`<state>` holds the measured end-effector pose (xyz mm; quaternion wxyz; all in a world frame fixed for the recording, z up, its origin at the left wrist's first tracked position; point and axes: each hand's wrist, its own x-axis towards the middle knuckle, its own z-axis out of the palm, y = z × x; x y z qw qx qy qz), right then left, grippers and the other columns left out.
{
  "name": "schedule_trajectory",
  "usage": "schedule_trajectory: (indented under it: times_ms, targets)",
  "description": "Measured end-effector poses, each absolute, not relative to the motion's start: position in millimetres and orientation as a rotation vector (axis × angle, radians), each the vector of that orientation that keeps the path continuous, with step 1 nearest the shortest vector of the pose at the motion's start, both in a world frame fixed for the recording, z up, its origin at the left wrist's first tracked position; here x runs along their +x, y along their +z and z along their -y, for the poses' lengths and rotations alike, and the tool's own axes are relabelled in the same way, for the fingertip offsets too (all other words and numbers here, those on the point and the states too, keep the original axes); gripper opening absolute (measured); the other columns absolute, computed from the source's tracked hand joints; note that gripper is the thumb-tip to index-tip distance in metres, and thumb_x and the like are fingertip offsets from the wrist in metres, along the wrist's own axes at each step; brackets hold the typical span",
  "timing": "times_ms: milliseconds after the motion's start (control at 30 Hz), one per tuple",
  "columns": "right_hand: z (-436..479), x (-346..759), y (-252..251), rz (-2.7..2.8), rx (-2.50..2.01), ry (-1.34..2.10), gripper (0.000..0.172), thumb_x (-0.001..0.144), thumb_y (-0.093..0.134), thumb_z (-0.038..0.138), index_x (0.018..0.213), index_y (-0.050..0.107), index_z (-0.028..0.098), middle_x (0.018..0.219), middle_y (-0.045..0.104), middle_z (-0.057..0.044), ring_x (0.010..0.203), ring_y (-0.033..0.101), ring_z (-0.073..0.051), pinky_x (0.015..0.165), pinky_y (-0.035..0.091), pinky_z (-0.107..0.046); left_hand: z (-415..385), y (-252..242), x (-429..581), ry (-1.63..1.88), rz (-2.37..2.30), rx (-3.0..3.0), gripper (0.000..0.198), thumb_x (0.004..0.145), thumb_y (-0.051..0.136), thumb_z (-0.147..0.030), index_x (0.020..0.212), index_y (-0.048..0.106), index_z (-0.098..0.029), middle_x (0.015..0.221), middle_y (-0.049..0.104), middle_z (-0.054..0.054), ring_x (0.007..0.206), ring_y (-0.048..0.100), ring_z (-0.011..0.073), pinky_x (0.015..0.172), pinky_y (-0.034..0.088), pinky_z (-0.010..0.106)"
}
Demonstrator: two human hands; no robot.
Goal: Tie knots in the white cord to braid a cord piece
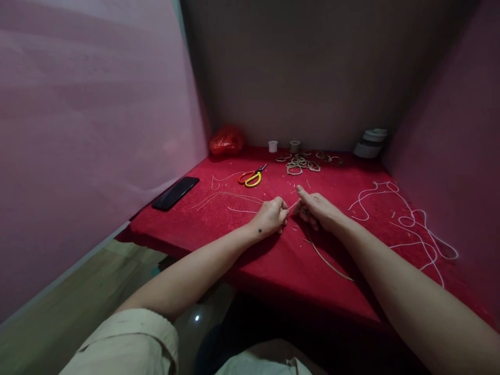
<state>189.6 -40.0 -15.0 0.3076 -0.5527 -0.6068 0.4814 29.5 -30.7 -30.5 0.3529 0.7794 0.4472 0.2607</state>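
Note:
Over the middle of the red cloth, my left hand (271, 214) is closed in a pinch on thin cords. From its left side trail a white cord (242, 211) and thin tan cords (222, 194). A short pale stretch of cord (292, 207) runs between the two hands. My right hand (314, 208) is closed around that cord, with its thumb raised. Below the right hand, an olive-green cord (328, 264) curves toward the table's front. What lies inside the curled fingers is hidden.
Red-and-yellow scissors (253, 177) lie beyond my left hand. A black phone (175, 193) is at left. Farther back are a red plastic bag (226, 140), two spools (273, 146), several braided loops (299, 164) and a lidded container (370, 144). Loose white cord (414, 221) sprawls at right.

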Motion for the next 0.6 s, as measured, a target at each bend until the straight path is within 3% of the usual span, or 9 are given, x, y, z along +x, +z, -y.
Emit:
schedule_trajectory:
  times_ms: [133, 333, 467, 600]
  targets:
    - [39.4, 189.7, -16.0, 1.599, -1.451, 1.254, 0.06, 0.083, 0.029, 0.064, 0.061, 0.056, 0.015, 0.039, 0.04, 0.003, 0.027, 0.034, -0.008, 0.03, 0.028, -0.023, 29.1, -29.9, 29.3, 0.619, -1.147, 2.006, 0.015, 0.079, 0.038, -0.017, 0.067, 0.045, -0.016, 0.051, 0.056, -0.003, 0.037, 0.051, 0.0053, 0.044, 0.04, 0.016]
    - [39.8, 184.5, -19.5, 1.85, -1.613, 0.951, 0.013, 0.073, 0.055, 0.029, 0.077, 0.056, 0.016, 0.047, 0.048, 0.004, 0.032, 0.04, -0.009, 0.036, 0.029, -0.022, 24.6, -37.2, 29.3, 0.677, -1.215, 1.819, 0.012, 0.08, 0.039, -0.018, 0.07, 0.046, -0.016, 0.052, 0.057, -0.004, 0.035, 0.051, 0.005, 0.038, 0.037, 0.015]
    - [40.8, 179.2, -25.8, 2.074, -1.635, 0.356, 0.026, 0.072, 0.055, 0.024, 0.097, 0.06, 0.017, 0.066, 0.063, -0.003, 0.059, 0.058, -0.015, 0.052, 0.036, -0.023, 23.9, -41.7, 28.1, 0.731, -1.168, 1.793, 0.012, 0.08, 0.039, -0.019, 0.07, 0.046, -0.016, 0.054, 0.057, -0.004, 0.035, 0.052, 0.0051, 0.038, 0.039, 0.015]
    - [44.5, 175.4, -29.3, 2.172, -1.751, 0.075, 0.027, 0.078, 0.047, 0.025, 0.098, 0.064, 0.019, 0.08, 0.069, -0.009, 0.072, 0.062, -0.021, 0.057, 0.036, -0.027, 25.3, -41.3, 27.7, 0.761, -1.121, 1.787, 0.011, 0.08, 0.041, -0.02, 0.07, 0.046, -0.016, 0.054, 0.056, -0.004, 0.034, 0.051, 0.0055, 0.036, 0.038, 0.015]
